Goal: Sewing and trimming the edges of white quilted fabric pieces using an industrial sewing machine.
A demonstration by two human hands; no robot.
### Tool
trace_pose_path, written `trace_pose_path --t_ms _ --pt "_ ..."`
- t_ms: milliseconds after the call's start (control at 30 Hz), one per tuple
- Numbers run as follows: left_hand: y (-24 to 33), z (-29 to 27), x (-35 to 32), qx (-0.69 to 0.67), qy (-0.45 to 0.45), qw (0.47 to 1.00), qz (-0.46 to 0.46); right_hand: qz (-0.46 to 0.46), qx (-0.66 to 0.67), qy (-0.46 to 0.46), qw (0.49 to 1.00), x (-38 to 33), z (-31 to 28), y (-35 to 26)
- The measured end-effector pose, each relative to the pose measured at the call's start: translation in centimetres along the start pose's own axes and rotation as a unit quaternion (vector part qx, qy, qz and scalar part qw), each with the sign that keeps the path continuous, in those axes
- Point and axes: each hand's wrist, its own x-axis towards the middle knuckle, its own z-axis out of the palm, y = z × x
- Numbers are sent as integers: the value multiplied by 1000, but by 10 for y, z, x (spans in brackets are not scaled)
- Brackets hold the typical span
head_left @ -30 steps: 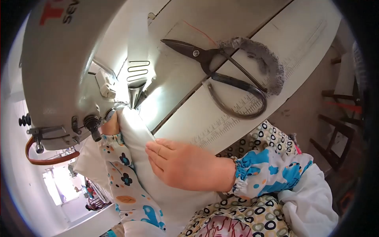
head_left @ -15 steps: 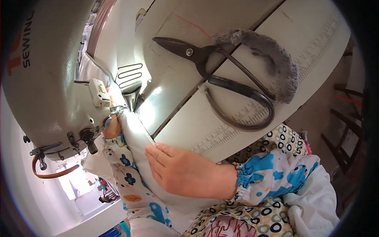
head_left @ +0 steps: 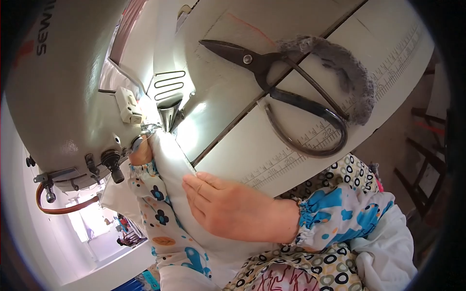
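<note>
One sewing machine (head_left: pixel 63 102) is seen, with white cloth (head_left: pixel 175 177) spread out from it. Right of the machine, shears (head_left: pixel 291 99) are laid. Below-right of the machine, the cloth's edge is pinched by the right hand (head_left: pixel 221 206); the left hand (head_left: pixel 141 153) is part-hidden by the machine, so its grip cannot be told.

Over my feed, the shears (head_left: pixel 264 73) are my landmark. Well left of them, dark capital lettering (head_left: pixel 44 28) stands on the sewing machine (head_left: pixel 63 92), cut off above, beside a dim red mark (head_left: pixel 23 54). Under their handle, and past it both ways, a numbered ruler scale (head_left: pixel 272 169) runs along the table (head_left: pixel 221 167), its figures partly worn.
</note>
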Motion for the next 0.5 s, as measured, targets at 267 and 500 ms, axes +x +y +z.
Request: trace_pose_path --t_ms 267,500 --pt "-38 -7 -19 -160 -131 922 -327 0 23 20 1000 -2 10 2" --pt "-79 -21 -21 -19 -131 989 -61 -3 21 -11 1000 0 0 8"
